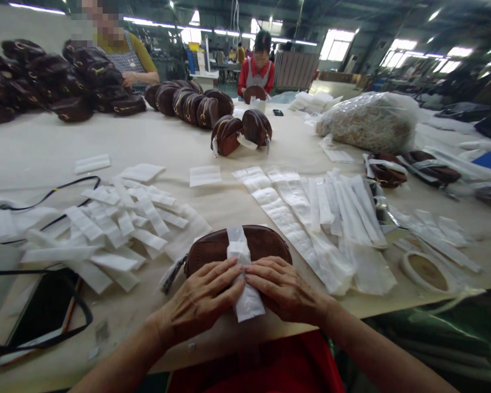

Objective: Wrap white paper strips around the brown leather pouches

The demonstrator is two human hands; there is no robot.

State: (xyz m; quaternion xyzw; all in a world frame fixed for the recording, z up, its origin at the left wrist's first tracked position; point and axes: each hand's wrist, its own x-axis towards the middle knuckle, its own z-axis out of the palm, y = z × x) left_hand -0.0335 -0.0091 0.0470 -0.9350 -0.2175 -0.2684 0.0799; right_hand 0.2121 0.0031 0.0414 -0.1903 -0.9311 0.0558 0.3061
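A dark brown rounded bag [207,248] lies on the table in front of me, with a wrapped zipper pull [172,277] at its left end. Across its middle runs a white padded strip [249,303], whose loose end hangs toward me. My left hand [207,295] is closed on the strip from the left, fingers together and thumb against it. From the right, my right hand [288,289] presses its fingertips on the same strip, close to the left fingertips. The bag's near side is partly hidden under both hands.
Loose white strips [106,218] are heaped at left, beside a dark phone or tablet [41,311] and black straps. Longer white strips [294,218] and a tape roll [425,271] lie right. Brown bags [188,103] stand farther back. Two people work across the table.
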